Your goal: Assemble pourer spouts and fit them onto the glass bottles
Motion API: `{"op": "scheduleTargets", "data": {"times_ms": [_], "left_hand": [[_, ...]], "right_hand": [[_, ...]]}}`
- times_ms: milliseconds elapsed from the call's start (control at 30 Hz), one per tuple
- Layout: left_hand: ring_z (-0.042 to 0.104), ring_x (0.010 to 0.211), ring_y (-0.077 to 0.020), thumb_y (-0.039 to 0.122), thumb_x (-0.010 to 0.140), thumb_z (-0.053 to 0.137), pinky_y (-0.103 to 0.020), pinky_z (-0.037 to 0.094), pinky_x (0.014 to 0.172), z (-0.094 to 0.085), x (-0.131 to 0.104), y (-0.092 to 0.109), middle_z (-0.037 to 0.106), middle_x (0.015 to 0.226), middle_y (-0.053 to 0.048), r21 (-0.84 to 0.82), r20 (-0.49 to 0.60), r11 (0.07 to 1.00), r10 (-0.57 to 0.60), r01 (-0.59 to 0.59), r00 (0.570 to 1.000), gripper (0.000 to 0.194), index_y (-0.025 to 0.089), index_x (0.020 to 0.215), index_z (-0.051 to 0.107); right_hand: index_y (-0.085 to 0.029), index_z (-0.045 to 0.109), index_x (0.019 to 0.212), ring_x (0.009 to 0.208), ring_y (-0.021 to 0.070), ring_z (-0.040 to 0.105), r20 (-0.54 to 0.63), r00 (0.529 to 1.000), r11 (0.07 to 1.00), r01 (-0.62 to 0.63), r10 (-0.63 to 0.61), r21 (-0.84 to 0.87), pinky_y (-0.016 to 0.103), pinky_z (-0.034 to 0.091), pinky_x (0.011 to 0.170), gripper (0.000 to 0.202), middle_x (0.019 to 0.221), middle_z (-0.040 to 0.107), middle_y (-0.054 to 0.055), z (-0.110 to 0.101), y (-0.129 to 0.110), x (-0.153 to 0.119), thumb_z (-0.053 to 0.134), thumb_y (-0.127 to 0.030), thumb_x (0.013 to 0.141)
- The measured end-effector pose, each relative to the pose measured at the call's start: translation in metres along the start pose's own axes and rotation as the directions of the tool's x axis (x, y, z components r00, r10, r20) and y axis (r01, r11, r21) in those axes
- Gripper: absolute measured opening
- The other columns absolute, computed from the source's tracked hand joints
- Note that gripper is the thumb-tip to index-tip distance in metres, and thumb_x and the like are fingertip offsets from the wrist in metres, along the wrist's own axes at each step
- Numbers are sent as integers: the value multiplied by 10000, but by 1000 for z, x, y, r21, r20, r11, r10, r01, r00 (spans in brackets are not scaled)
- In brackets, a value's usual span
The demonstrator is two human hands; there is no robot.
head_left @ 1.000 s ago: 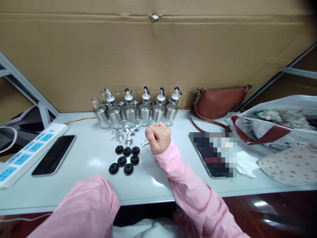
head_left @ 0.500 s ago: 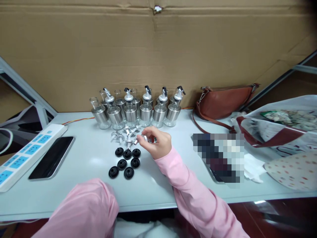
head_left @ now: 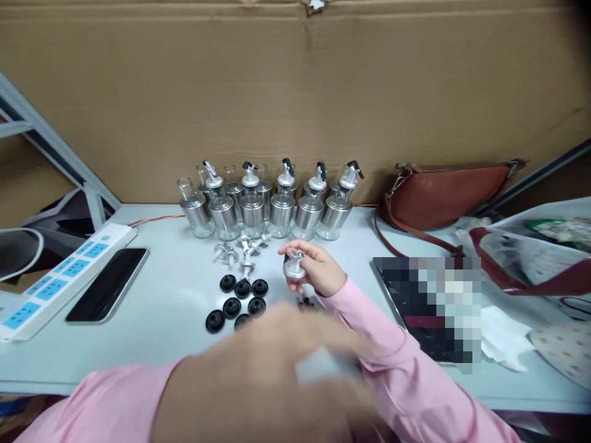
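Note:
My right hand (head_left: 325,271) pinches a silver pourer top (head_left: 294,266) above the middle of the table, its round base facing down. My left hand (head_left: 263,363) is large and smeared by motion in the near foreground; its fingers point right, and their grip cannot be made out. Several loose silver pourer tops (head_left: 248,266) lie in a cluster left of my right hand. Nearer lie several round black stoppers (head_left: 231,306), the closest partly covered by my left hand. Small dark pieces (head_left: 306,302) show just below my right hand.
Glass bottles with steel sleeves (head_left: 252,214) stand in two rows at the back, several topped with pourers. A power strip (head_left: 69,277) and phone (head_left: 108,286) lie left. At right are a brown bag (head_left: 447,191), a tablet (head_left: 392,295) and a tissue (head_left: 505,338).
My right hand has drawn back right from the loose tops, with a silver pourer top in its fingers. My left hand has come up into the foreground. The view has shifted slightly left.

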State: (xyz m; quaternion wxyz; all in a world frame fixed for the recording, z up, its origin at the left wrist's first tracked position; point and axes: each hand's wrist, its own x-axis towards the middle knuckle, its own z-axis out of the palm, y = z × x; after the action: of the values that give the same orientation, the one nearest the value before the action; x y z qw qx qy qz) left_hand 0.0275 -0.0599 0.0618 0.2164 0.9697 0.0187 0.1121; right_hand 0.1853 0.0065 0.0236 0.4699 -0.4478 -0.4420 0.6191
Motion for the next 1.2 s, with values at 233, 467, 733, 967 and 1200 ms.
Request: {"op": "scheduleTargets", "data": {"times_ms": [233,467,733,967,1200], "left_hand": [[524,967,-212,176,878,488,-363,427,789,4,1,-59,555,1061,-84,185,-565,881,-267,435,781,187,181,1062,522],[561,906,-187,136,863,518,-340,420,754,23,-3,-64,603,989,-83,296,-600,893,-103,339,793,177,153,1037,542],[569,753,-148,83,857,494,-309,440,704,22,-5,-68,629,770,-21,244,-657,929,-53,279,752,114,156,816,571],[546,785,-186,31,799,472,-338,486,676,22,-14,-75,554,813,-80,133,-635,944,-154,303,757,140,135,868,537],[552,767,-172,-7,780,453,-308,499,664,24,-14,-68,560,792,-71,143,-637,946,-139,292,759,189,138,866,537]], "right_hand": [[-188,464,823,362,127,567,24,992,988,-128,127,83,216,449,323,241,492,573,-58,-14,1,0,540,-257,605],[-179,480,794,340,47,413,52,993,993,-107,104,53,160,320,347,209,452,499,-84,-4,6,-12,597,-269,645],[-161,493,862,480,88,497,144,986,995,-78,87,-61,210,371,481,231,571,576,-19,2,8,-22,551,-349,741],[-157,606,740,637,147,550,102,989,709,150,-109,-689,259,410,574,126,707,647,49,-31,0,-16,518,-247,751],[-156,660,703,601,131,582,208,947,514,55,244,-856,244,436,611,77,662,669,22,-49,1,-14,590,-126,689]]}}
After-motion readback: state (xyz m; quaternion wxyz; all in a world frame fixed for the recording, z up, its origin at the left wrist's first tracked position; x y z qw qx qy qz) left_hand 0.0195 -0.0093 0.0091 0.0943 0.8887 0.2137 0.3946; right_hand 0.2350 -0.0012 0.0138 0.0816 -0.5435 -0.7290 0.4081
